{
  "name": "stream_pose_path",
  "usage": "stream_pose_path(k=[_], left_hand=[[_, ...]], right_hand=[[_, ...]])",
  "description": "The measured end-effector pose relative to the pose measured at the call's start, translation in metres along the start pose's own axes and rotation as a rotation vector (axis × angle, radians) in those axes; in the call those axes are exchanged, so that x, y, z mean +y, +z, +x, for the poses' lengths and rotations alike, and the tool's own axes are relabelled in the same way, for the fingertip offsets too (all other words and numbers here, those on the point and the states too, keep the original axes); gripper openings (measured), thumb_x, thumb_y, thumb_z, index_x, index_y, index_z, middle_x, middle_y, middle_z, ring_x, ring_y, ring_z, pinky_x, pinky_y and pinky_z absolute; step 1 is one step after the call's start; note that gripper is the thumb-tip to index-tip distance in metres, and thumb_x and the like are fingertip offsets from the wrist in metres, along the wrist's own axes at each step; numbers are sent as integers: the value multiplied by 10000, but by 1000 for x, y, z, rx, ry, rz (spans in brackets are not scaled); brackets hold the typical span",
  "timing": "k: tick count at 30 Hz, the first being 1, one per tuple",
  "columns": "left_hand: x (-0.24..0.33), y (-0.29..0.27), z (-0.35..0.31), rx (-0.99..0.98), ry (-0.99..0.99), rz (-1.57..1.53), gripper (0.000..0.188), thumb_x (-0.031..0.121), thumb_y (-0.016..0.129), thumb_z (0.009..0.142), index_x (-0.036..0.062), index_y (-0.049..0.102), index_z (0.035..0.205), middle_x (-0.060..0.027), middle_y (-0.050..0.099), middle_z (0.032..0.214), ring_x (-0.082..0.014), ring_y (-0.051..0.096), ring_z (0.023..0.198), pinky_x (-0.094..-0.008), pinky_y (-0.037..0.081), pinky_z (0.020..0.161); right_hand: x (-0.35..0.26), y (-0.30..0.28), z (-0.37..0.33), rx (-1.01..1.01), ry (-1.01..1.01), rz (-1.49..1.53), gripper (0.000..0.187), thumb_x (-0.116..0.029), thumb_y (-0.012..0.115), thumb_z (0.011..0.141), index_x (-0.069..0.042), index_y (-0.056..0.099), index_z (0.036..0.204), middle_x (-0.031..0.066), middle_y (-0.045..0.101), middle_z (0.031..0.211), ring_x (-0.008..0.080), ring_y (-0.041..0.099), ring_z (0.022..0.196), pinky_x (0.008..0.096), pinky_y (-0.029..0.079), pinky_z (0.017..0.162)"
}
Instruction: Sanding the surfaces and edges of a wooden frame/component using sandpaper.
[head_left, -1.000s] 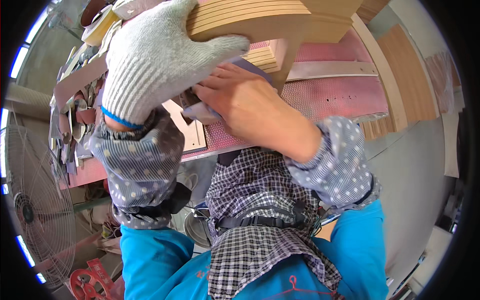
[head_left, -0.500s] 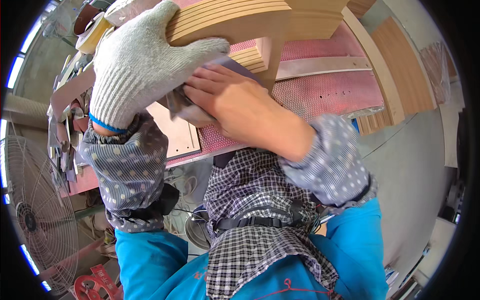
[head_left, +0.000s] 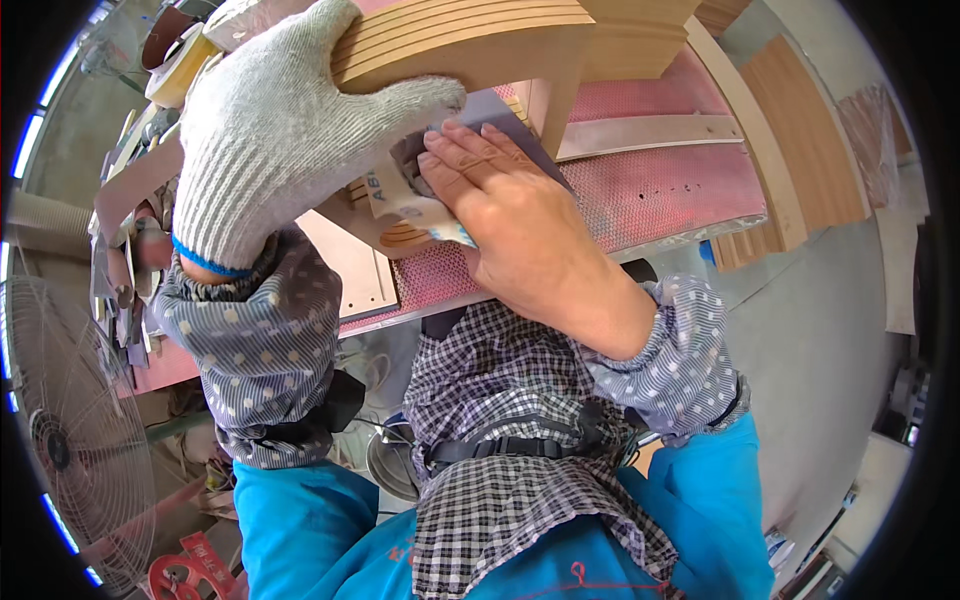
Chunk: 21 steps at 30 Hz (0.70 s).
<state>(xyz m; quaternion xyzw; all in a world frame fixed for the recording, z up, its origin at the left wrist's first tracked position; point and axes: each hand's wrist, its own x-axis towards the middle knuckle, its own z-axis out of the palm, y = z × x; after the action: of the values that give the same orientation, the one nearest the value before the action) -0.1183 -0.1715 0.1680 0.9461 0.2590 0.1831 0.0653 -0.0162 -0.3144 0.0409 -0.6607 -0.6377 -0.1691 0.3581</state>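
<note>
My left hand [head_left: 262,145], in a white knit glove with a blue cuff, grips a curved light-wood piece [head_left: 460,52] with parallel grooves along its top. The glove's thumb lies over the wood's near side, and its other fingers are partly out of sight. Below that thumb, my bare right hand [head_left: 535,225] presses flat on a sheet of sandpaper [head_left: 400,205], fingers together. The sandpaper's cream printed backing shows by my fingertips, and a dark grey part [head_left: 492,110] sticks out beyond them. Under it, a lower wooden part of the piece is mostly covered.
The workbench has a pink mesh mat [head_left: 655,200] with a thin wooden strip [head_left: 650,135] on it. Long boards [head_left: 808,130] stand at the right. Sandpaper scraps [head_left: 130,265], a yellowish roll [head_left: 183,68] and a large fan [head_left: 75,430] are at the left.
My right hand has slid right and slightly toward me with the sandpaper, uncovering its printed backing and some grooved wood. My left hand keeps its grip, nearly still.
</note>
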Motion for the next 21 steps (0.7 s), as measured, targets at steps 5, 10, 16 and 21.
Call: stream_pose_path(k=[5,10,16,21], left_hand=[[-6,4,-2,36,78,58,568,441,862,810,35,696,1171,-134,749,966,-252,746,909,-379,573,818],[-6,3,0,1,102,-2,568,406,865,812,19,693,1191,-148,753,1005,-262,747,937,-380,573,835],[3,1,3,7,42,26,560,445,854,817,21,699,1148,-132,744,956,-238,740,891,-367,567,799],[-3,2,1,45,50,41,567,492,840,822,34,705,1127,-121,740,926,-233,738,872,-362,563,779]], right_hand=[[8,27,27,-59,106,-7,302,-12,661,780,37,678,1078,261,693,1090,439,657,1134,517,456,1133],[-8,15,11,61,157,-4,323,0,671,777,76,653,1090,299,695,1097,487,650,1156,526,449,1136],[4,27,28,-15,224,-17,403,-84,606,840,152,661,1163,304,693,1201,420,612,1275,491,389,1194],[-12,12,16,-12,249,37,421,-98,620,828,147,667,1167,313,696,1188,429,622,1257,483,415,1173]])
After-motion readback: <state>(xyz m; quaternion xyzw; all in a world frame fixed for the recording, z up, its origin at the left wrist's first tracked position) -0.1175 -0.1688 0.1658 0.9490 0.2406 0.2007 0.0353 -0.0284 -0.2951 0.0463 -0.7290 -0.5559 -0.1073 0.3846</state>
